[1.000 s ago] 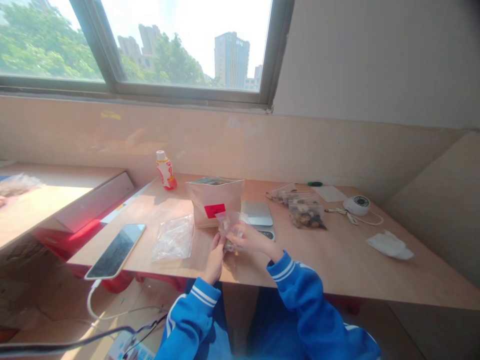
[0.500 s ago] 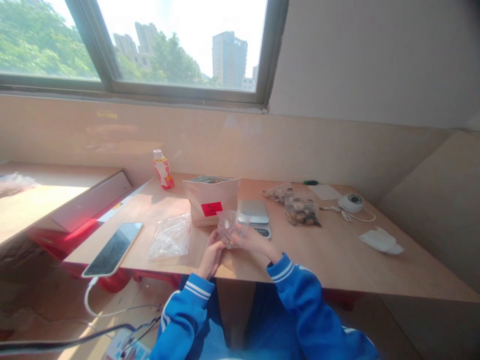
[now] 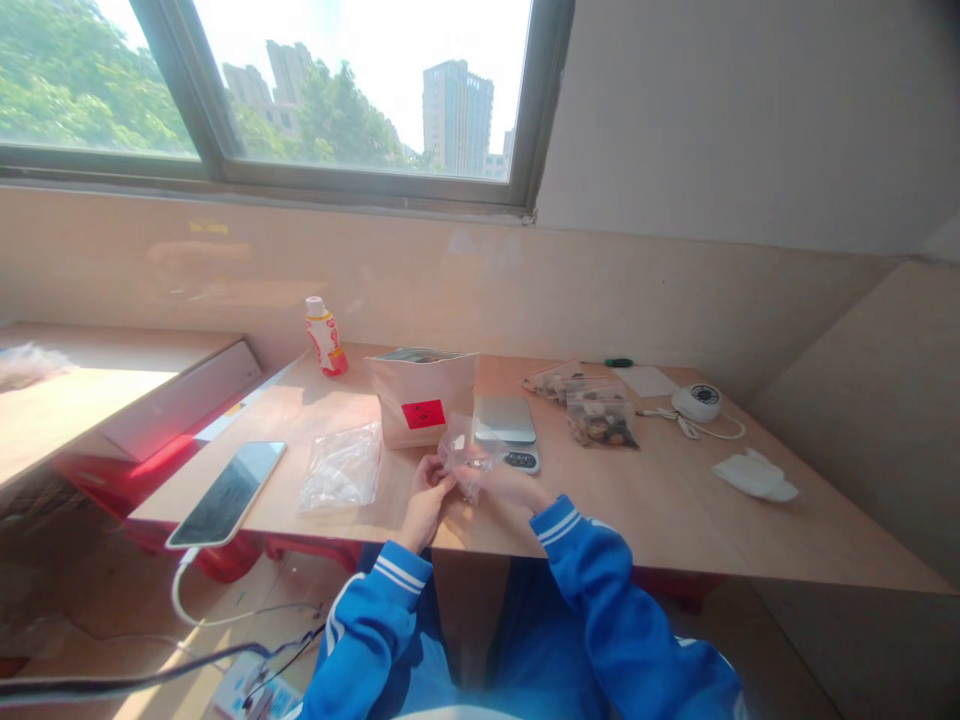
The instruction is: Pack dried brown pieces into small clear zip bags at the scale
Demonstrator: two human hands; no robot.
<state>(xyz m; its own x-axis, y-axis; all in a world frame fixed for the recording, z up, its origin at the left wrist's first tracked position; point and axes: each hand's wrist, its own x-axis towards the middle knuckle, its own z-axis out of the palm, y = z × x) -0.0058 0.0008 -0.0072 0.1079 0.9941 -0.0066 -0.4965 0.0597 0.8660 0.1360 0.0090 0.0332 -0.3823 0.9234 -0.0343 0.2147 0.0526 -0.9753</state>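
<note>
Both my hands hold a small clear plastic bag just above the wooden table's near edge. My left hand pinches its left side and my right hand grips its right side, fingers closed. Whatever is in the bag is too small to make out. Right behind it stand a beige pouch with a red label and a small digital scale. I wear blue sleeves with white stripes.
A pile of empty clear bags and a phone on a cable lie to the left. A small drink bottle stands at the back. Filled bags, a round white device and a tissue are on the right.
My hands have lowered the small bag a little toward the table edge. The camera has shifted slightly, so everything sits a bit further left.
</note>
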